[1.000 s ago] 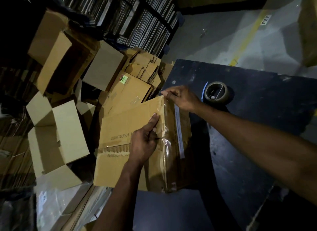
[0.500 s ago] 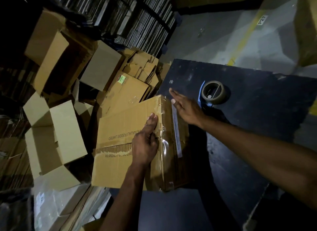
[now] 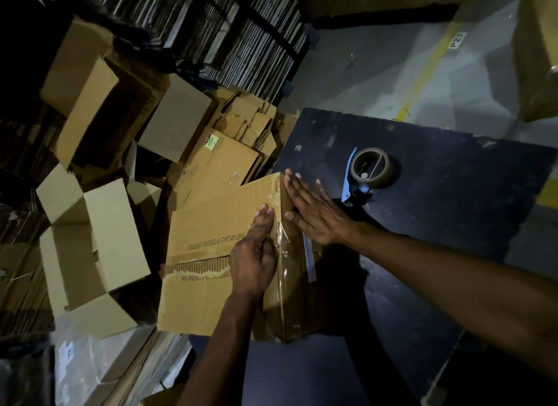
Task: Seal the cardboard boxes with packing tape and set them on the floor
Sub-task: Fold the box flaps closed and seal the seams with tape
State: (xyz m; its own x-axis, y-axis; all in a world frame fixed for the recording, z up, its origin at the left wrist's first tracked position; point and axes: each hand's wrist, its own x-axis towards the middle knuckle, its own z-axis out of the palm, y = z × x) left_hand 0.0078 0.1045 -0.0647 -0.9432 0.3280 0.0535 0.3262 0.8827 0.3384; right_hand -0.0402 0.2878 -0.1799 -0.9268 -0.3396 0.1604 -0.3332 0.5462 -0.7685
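A brown cardboard box (image 3: 208,254) printed with black text stands at the left edge of the dark table (image 3: 437,218). Clear packing tape shines along its upper right edge and over the right face. My left hand (image 3: 256,254) lies flat on the box's left face with its fingers at the taped edge. Fingers straight, my right hand (image 3: 314,212) presses on the taped right face near the top corner. A tape dispenser (image 3: 370,170) with a blue handle and a brown roll lies on the table just beyond my right hand.
Open and flattened cardboard boxes (image 3: 90,248) are piled on the left below the table. Dark racks of stacked sheets (image 3: 229,34) fill the back. Grey floor with a yellow line (image 3: 422,73) lies behind the table. Plastic-wrapped bundles (image 3: 99,372) sit at the lower left.
My right hand slid from the box's top corner down onto the taped right face and flattened out. The left hand stayed at the taped edge.
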